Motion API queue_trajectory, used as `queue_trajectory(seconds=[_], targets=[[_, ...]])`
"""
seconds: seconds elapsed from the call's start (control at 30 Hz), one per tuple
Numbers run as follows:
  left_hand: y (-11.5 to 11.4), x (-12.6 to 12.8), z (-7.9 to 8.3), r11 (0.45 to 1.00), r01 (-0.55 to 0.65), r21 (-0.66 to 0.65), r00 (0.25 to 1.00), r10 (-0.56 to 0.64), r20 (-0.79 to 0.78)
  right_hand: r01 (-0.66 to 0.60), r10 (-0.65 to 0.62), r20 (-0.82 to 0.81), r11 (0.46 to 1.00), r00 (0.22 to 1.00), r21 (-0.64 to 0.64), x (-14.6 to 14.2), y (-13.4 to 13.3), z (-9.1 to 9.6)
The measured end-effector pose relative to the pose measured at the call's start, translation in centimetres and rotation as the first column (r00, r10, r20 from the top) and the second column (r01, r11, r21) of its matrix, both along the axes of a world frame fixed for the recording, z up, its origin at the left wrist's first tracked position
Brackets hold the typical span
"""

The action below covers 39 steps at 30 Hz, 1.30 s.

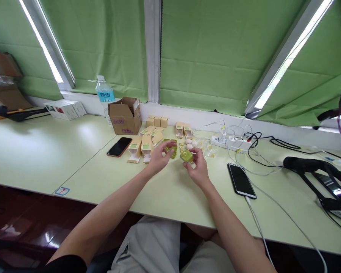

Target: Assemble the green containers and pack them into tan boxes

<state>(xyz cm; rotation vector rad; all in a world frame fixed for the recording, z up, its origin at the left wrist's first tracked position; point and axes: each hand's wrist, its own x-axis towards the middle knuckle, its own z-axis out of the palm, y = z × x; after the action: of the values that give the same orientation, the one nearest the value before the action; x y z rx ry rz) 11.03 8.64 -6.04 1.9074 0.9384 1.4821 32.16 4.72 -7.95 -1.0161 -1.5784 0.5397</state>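
My right hand (198,170) grips a small rounded green case (186,156) between thumb and fingers, slightly above the table. To its left, my left hand (159,157) has its fingers curved and apart, next to several green pieces (174,153) lying on the table; its fingers partly cover them. I cannot tell whether it touches them. Just beyond the hands lie tiny yellowish pieces (181,146) and pale pink pieces (189,144). Open small cream boxes (146,145) stand left of my left hand.
A brown carton (125,116) and a water bottle (104,91) stand at the back left. One phone (119,146) lies left of the boxes, another phone (241,180), plugged in, lies at right. Clear plastic pieces (208,148), a power strip (230,142) and loose cables are at right.
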Motion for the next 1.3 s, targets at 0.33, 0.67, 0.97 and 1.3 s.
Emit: queue_trajectory(seconds=[0.33, 0.67, 0.97, 1.3], targets=[[1.1, -5.1, 3.0, 0.632, -0.719, 0.289, 0.340, 0.683, -0.647, 0.300, -0.281, 0.555, 0.952, 0.783, 0.058, -1.0, -0.1, -0.3], [1.9, -4.8, 2.3, 0.687, -0.695, 0.211, 0.220, 0.482, -0.848, 0.290, -0.313, 0.662, 0.946, 0.681, 0.148, -1.4, -0.5, -0.7], [0.6, -3.5, 2.2, 0.699, -0.597, 0.394, 0.506, 0.709, -0.491, 0.279, -0.343, 0.107, 0.879, 0.933, 0.386, 0.7, -0.2, 0.9], [-3.3, 2.0, 0.9, 0.842, -0.360, 0.401, 0.835, 0.483, -0.263, -0.184, 0.132, 0.273, 0.968, 0.953, 0.172, -2.0, -2.2, 1.2]])
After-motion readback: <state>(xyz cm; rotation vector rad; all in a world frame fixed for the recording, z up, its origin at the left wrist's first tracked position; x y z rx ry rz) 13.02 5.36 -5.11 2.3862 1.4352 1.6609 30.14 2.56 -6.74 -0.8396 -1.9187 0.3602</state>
